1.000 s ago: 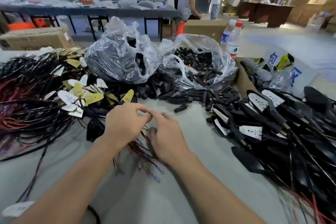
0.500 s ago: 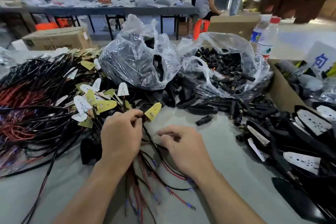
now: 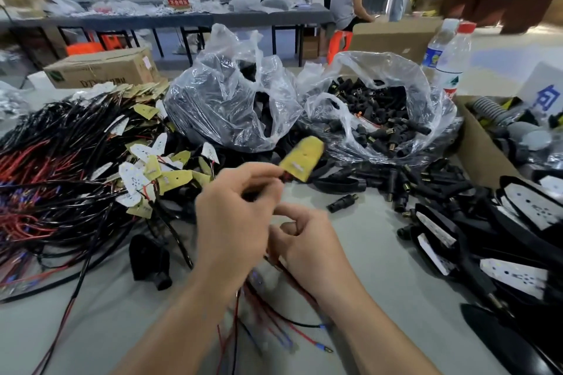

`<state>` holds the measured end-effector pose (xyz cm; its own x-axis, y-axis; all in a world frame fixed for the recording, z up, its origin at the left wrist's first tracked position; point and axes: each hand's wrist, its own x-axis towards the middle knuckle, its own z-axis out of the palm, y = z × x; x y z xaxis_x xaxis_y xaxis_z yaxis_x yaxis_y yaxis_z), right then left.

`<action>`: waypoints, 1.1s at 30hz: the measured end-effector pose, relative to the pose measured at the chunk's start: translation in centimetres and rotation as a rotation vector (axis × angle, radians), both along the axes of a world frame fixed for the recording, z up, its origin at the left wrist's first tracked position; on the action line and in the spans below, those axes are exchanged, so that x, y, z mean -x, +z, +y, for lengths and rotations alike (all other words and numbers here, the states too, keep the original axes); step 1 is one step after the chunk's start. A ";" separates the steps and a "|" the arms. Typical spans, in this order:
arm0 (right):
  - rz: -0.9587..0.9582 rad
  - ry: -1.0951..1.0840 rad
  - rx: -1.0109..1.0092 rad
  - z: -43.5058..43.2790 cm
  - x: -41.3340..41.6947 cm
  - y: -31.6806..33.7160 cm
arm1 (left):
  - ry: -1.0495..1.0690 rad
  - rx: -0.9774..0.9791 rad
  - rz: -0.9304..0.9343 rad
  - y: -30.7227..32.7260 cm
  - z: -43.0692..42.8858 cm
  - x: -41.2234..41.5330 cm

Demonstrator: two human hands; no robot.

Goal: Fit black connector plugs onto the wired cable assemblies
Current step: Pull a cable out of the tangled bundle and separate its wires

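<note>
Left hand [image 3: 234, 222] pinching cable assembly [image 3: 301, 158], right hand [image 3: 307, 243] gripping its red wires [image 3: 306, 338], sign [image 3: 545, 94] reading 向

Yellow-tabbed cable assy [image 3: 301, 158] aloft, tilted; black plugs [image 3: 380, 119] in bag [image 3: 426, 91] behind.

Two water bottles [image 3: 454, 55] upright, far right. Closed cardboard box [image 3: 100, 68] far left. Orange stool [image 3: 339, 39] beyond.
</note>
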<state>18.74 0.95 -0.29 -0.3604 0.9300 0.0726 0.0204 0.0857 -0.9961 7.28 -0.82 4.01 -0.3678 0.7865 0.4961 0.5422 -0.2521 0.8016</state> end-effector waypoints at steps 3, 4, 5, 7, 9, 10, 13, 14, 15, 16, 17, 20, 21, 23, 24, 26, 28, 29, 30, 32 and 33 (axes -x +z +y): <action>0.128 -0.069 -0.044 0.2 -0.3 -0.1 | -0.158 0.061 0.082 0.3 0.3 -2.2; 0.139 -0.119 -0.049 0.5 -0.7 0.0 | -0.173 0.089 0.098 0.1 0.5 -2.3; 0.157 -0.173 -0.048 0.9 -1.1 0.1 | -0.182 0.132 0.092 -0.1 0.8 -2.2; 0.227 -0.287 -0.019 1.7 -2.1 0.7 | -0.261 0.233 0.010 -0.8 1.2 -1.6; 0.307 -0.386 0.008 2.5 -3.3 1.1 | -0.349 0.315 -0.042 -2.0 1.3 -1.2; 0.326 -0.423 0.008 2.8 -3.8 1.3 | -0.347 0.347 -0.019 -2.5 1.2 -1.0; 0.356 -0.535 -0.001 3.7 -4.9 1.5 | -0.326 0.418 0.050 -3.9 1.1 -0.3; 0.390 -0.574 0.003 3.9 -5.2 1.6 | -0.365 0.442 0.034 -4.2 1.0 -0.1; 0.430 -0.611 0.015 4.2 -5.6 1.7 | -0.424 0.472 -0.008 -4.2 0.9 -0.1; 0.477 -0.639 0.030 4.5 -6.0 1.8 | -0.479 0.500 -0.053 -4.3 0.9 -0.2; 0.516 -0.660 0.044 4.8 -6.3 1.9 | -0.506 0.514 -0.093 -4.4 0.8 -0.5; 0.429 -0.586 0.025 4.7 -6.7 1.8 | -0.425 0.468 -0.218 -4.7 1.1 -1.4; 0.344 -0.505 -0.002 4.4 -6.3 1.8 | -0.379 0.449 -0.233 -4.8 1.2 -1.5; 0.187 -0.359 -0.047 3.5 -5.5 1.7 | -0.333 0.438 -0.181 -4.7 1.1 -1.4; 0.125 -0.331 -0.073 3.2 -5.2 1.8 | -0.329 0.440 -0.136 -4.6 1.0 -1.2; 0.070 -0.326 -0.134 2.9 -5.4 2.1 | -0.303 0.419 -0.075 -4.1 0.8 -0.6; 0.099 -0.333 -0.155 3.0 -6.0 2.3 | -0.228 0.374 -0.030 -3.0 1.2 0.2; 0.077 -0.342 -0.165 3.1 -6.3 2.3 | -0.199 0.359 0.007 -2.4 1.7 0.4; 0.030 -0.356 -0.186 3.1 -6.5 2.3 | -0.191 0.350 0.041 -1.9 2.2 0.5; -0.033 -0.373 -0.219 3.2 -6.3 2.0 | -0.217 0.349 0.085 -1.1 3.8 -0.1; -0.030 -0.374 -0.220 3.3 -6.3 2.0 | -0.230 0.341 0.117 -0.8 4.8 -0.9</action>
